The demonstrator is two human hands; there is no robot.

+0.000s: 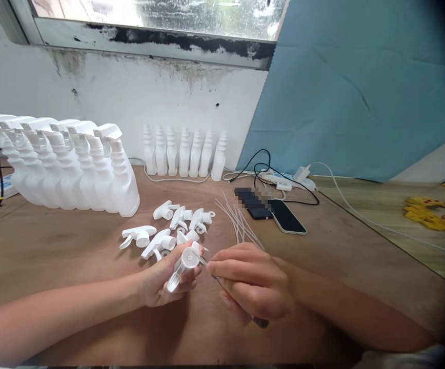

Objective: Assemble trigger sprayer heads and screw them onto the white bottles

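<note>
My left hand [170, 282] is closed around a white trigger spray head [189, 259], its round cap end facing me and its trigger pointing down-left. My right hand [251, 282] is closed on a slim metal tool with a dark end [261, 322], mostly hidden in the fingers, so its exact kind does not show. The fingertips of that hand are right beside the spray head, where a thin tip meets its side. Just behind my left hand, several loose white trigger spray heads [160, 242] lie on the table. Thin white tubes [240, 223] lie in a loose bunch beyond my right hand.
At the left stands a row of white spray bottles with heads fitted [120, 179]. Several bottles without heads [184, 154] line the wall. Two phones [288, 217], cables and a power strip [307, 182] lie at the back right of the brown table [92, 256].
</note>
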